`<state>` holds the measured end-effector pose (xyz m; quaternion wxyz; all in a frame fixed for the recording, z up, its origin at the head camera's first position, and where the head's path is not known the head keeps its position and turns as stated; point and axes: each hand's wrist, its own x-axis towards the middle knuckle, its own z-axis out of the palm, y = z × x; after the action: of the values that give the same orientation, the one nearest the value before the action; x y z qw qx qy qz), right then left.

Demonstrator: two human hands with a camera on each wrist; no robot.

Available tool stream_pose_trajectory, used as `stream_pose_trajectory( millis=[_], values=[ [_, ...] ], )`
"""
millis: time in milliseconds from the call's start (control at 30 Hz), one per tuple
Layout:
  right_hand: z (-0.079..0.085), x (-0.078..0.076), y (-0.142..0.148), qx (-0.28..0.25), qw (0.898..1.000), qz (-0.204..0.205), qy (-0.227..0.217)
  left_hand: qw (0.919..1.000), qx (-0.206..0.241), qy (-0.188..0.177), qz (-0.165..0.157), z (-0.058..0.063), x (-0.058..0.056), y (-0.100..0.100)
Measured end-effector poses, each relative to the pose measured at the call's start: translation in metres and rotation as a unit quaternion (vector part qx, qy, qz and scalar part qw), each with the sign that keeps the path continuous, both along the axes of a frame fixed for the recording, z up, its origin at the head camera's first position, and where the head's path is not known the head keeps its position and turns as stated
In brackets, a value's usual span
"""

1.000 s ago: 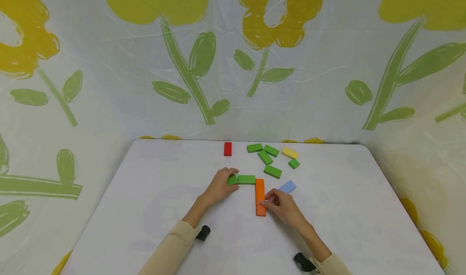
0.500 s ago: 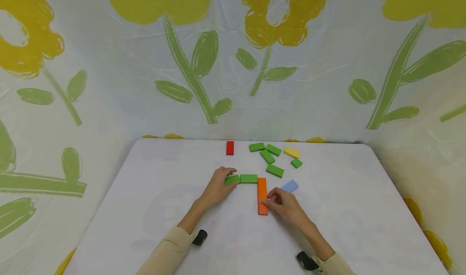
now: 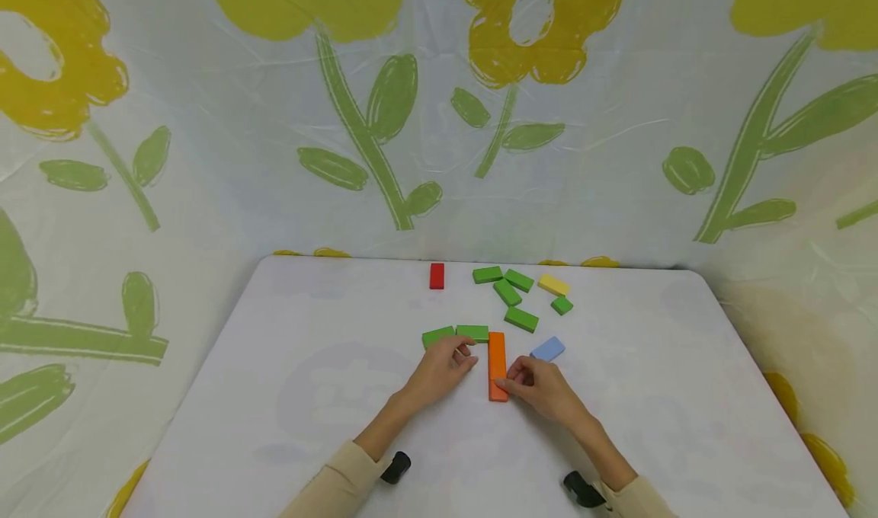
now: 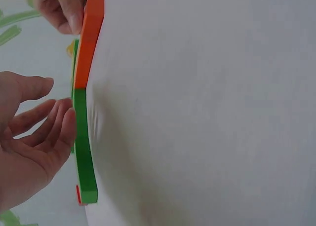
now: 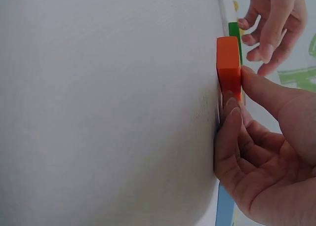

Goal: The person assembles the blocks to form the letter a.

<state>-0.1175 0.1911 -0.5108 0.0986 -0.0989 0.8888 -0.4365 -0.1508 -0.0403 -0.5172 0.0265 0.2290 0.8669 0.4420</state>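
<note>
Two orange wooden blocks (image 3: 497, 354) lie end to end in a line on the table. My right hand (image 3: 546, 390) is at their right side, thumb on top of the nearer orange block (image 5: 228, 56) and curled fingertips against its side. From the far end of the orange line, two green blocks (image 3: 472, 333) run leftward, the outer one slightly angled. My left hand (image 3: 441, 372) hovers just in front of these green blocks, holding nothing, its fingers loosely bent and thumb apart. In the left wrist view, the green blocks (image 4: 84, 142) continue from the orange ones.
A blue block (image 3: 549, 348) lies just beyond my right hand. Several loose green blocks (image 3: 521, 319) and a yellow block (image 3: 553, 285) are scattered farther back. A red block (image 3: 437, 276) sits near the table's (image 3: 329, 289) far edge, before a flower-printed cloth (image 3: 590, 160).
My left hand has let go of the outer green block and moved right and nearer, in front of the green row. That block has shifted left and now lies angled. My right hand stays put.
</note>
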Motion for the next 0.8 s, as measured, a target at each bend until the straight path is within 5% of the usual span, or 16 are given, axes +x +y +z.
stream_pose_trajectory(
  millis=[367, 800],
  values=[
    [-0.003, -0.004, 0.0, -0.008, 1.0, 0.007, -0.003, 0.9949, 0.028, -0.097, -0.003, -0.013, 0.007, 0.016],
    [0.001, -0.007, 0.019, -0.002, 0.999, 0.008, 0.033, 0.9936, 0.037, -0.107, 0.007, -0.013, 0.009, 0.021]
  ],
)
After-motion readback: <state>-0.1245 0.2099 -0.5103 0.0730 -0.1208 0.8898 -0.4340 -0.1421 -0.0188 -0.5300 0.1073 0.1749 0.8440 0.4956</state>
